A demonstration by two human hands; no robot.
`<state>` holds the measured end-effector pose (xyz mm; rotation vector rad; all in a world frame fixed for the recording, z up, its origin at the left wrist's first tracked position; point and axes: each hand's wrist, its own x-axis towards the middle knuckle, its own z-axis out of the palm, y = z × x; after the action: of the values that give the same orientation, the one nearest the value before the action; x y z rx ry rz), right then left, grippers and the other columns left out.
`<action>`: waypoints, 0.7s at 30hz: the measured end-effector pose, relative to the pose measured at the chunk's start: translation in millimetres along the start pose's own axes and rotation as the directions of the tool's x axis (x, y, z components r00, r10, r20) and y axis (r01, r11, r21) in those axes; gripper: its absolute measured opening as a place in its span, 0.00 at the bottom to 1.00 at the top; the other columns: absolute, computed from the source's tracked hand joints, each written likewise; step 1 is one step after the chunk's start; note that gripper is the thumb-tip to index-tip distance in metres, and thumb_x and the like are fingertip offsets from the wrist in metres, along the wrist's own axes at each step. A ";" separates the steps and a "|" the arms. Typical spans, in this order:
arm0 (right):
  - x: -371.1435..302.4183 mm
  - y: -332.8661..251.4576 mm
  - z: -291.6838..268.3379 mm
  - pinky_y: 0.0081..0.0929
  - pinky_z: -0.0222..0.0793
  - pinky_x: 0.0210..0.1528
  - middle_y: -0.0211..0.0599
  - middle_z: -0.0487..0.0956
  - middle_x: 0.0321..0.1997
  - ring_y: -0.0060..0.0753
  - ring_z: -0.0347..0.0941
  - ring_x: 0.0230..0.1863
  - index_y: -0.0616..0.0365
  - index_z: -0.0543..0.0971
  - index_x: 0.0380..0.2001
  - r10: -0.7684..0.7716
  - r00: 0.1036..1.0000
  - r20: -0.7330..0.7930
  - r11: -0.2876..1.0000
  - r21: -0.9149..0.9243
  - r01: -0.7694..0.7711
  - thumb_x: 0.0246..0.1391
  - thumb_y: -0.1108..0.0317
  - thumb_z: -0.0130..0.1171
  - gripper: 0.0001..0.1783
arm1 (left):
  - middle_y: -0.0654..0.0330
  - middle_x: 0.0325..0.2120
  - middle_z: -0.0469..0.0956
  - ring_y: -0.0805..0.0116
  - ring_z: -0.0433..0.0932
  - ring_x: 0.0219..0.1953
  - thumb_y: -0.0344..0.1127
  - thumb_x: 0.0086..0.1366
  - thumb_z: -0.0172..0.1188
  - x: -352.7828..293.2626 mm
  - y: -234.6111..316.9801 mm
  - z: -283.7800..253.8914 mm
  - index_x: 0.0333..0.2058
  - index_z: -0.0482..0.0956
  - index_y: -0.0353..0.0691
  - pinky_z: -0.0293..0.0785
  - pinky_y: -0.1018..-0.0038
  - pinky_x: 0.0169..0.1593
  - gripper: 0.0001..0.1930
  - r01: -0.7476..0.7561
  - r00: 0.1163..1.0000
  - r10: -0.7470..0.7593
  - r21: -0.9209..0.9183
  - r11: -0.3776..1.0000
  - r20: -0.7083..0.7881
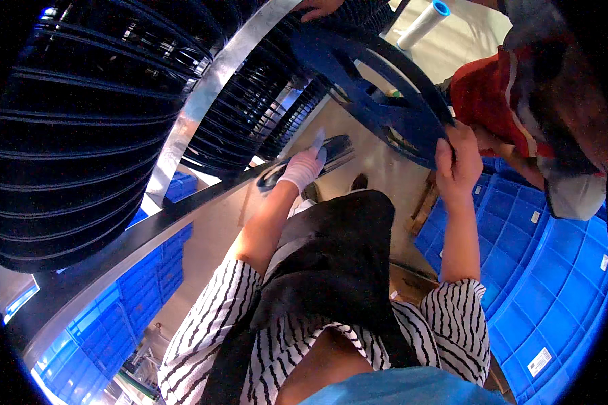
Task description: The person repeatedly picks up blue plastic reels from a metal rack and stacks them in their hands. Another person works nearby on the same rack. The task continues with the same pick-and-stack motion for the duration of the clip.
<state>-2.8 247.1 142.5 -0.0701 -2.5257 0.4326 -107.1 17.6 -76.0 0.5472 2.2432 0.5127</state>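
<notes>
A large black reel (422,81) with wide cut-outs stands tilted in front of me at the upper right. My right hand (459,162), bare, grips its near right rim, thumb on the face. My left hand (304,169) wears a white glove and is at the edge of a smaller-looking dark disc (338,145), seen nearly edge-on and smeared by motion. It seems to hold this disc, though the fingertips are partly hidden. Left of it, rows of black reels (81,142) hang packed side by side along a metal rack bar (189,121).
Blue crates (554,270) are stacked on the right, more blue crates (115,317) at lower left. Another person in red (483,94) stands close at upper right; a hand (317,8) shows at the top edge. A white roll (422,27) with a blue end lies beyond the reel.
</notes>
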 end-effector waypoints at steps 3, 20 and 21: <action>3.3 -2.2 4.7 0.31 0.70 0.45 0.49 0.77 0.43 0.47 0.75 0.42 0.59 0.76 0.42 -0.042 0.999 0.025 0.997 -0.057 0.043 0.51 0.75 0.56 0.13 | 0.37 0.36 0.77 0.38 0.76 0.39 0.47 0.68 0.40 27.7 5.7 -6.3 0.66 0.43 0.57 0.70 0.54 0.47 0.30 -0.053 0.998 0.053 0.016 0.998 -0.029; 4.7 8.3 0.7 0.35 0.74 0.42 0.48 0.77 0.51 0.48 0.77 0.45 0.58 0.76 0.39 -0.136 0.985 0.107 0.974 0.199 0.113 0.45 0.73 0.59 0.14 | 0.39 0.44 0.75 0.44 0.77 0.42 0.48 0.65 0.43 75.1 2.3 -45.2 0.68 0.38 0.57 0.72 0.58 0.47 0.36 0.194 0.966 -0.209 -0.103 0.976 -0.152; 5.9 7.5 2.0 0.35 0.74 0.43 0.48 0.77 0.51 0.48 0.77 0.45 0.58 0.76 0.39 -0.132 0.985 0.111 0.974 0.202 0.107 0.46 0.73 0.59 0.14 | 0.39 0.43 0.76 0.44 0.77 0.41 0.48 0.65 0.44 65.2 5.9 -49.3 0.68 0.37 0.57 0.72 0.58 0.46 0.36 0.187 0.966 -0.205 -0.121 0.975 -0.156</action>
<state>-9.2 254.4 141.7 0.1888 -2.5760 0.6506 -183.3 47.6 -79.5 0.2311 2.3816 0.5894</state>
